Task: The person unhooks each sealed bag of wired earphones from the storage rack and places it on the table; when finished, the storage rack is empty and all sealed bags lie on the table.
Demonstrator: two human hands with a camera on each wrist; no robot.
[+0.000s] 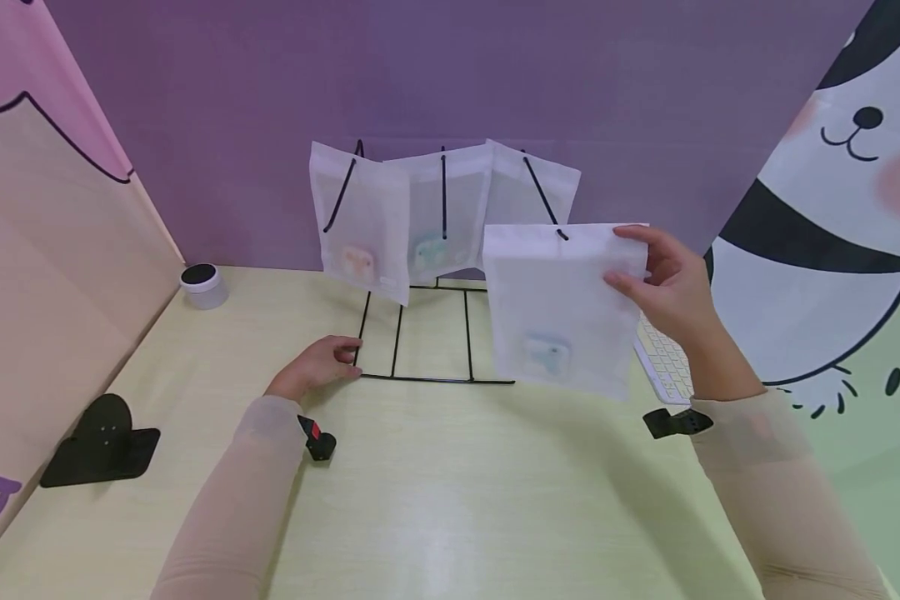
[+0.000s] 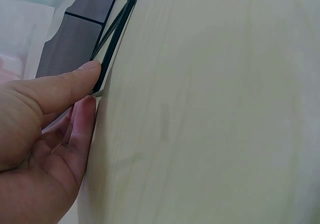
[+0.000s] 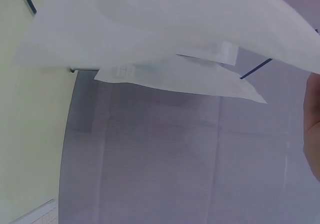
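Observation:
On the table stands a black wire rack (image 1: 435, 380) with hooks that slant forward. My left hand (image 1: 317, 365) pinches the front left corner of its base between thumb and fingers; the left wrist view shows this hand (image 2: 55, 119) close up. With thumb and fingers, my right hand (image 1: 671, 287) grips the upper right edge of a frosted white pouch (image 1: 562, 300) with a blue shape low on it. The tip of the right hook shows at this pouch's top edge. Behind hang a pouch with an orange shape (image 1: 367, 217), one with a green shape (image 1: 453, 200) and a partly hidden pouch (image 1: 525, 196).
A white keyboard (image 1: 663, 358) lies partly behind the right hand. At the back left sits a small white jar with a black top (image 1: 204, 287). A black heart-shaped stand (image 1: 103, 442) is by the left wall. A purple panel (image 1: 450, 75) closes off the back.

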